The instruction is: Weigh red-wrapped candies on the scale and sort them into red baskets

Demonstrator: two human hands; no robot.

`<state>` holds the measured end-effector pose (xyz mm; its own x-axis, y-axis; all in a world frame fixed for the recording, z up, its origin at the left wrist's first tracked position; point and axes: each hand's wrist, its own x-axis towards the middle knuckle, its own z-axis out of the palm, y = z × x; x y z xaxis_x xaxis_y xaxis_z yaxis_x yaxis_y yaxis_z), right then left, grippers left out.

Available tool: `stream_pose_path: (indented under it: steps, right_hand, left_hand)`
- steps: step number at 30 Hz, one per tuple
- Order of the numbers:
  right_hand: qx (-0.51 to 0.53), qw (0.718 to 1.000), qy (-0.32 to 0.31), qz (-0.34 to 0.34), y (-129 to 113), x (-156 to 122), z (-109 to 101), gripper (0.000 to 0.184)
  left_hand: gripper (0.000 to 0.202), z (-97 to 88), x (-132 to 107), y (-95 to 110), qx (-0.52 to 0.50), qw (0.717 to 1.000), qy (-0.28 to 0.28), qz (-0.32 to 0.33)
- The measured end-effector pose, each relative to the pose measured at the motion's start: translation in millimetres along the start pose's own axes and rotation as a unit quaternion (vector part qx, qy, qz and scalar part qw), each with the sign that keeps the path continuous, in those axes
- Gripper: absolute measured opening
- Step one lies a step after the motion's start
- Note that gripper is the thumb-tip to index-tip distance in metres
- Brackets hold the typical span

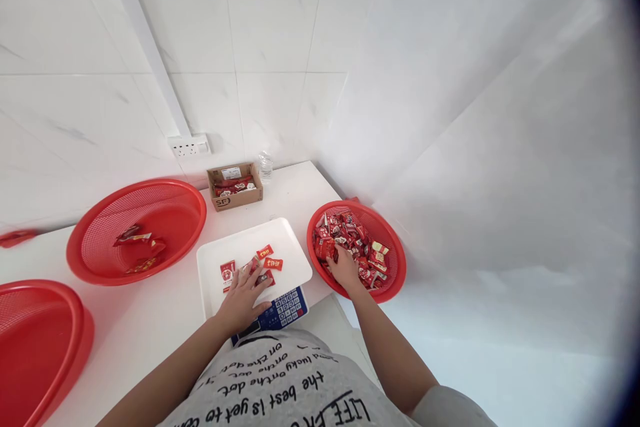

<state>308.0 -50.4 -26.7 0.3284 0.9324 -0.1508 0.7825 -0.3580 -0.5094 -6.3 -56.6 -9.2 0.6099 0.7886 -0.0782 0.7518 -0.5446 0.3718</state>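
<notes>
My left hand (243, 297) lies flat on the white tray (290, 240) of a weighing scale, fingers spread and touching small red packets (270, 263) that lie on it. My right hand (344, 268) reaches into a small red basket (393, 247) full of red wrapped packets (350, 234). Its fingers curl down among them; what they hold is hidden. The scale's blue keypad (285, 310) shows under the tray's near edge.
A large red basket (100, 214) with a few packets stands to the left, and another red basket (30, 340) at the near left. A cardboard box (235, 187) of packets, a clear bottle (265, 166) and a wall socket (189, 145) are at the back. Tiled walls close the corner.
</notes>
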Motion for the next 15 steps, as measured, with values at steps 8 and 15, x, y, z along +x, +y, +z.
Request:
stream_pose_path:
  steps: [8,15]
  right_hand:
    - [-0.002,1.000,0.005,-0.027,-14,4,4,0.041]
    - [0.044,0.998,0.037,-0.041,-12,2,-11,0.031]
  left_hand:
    - [0.042,-2.8,-20,-8,0.011,1.000,0.006,-0.013]
    - [0.045,-1.6,-27,-6,-0.002,0.999,-0.015,-0.036]
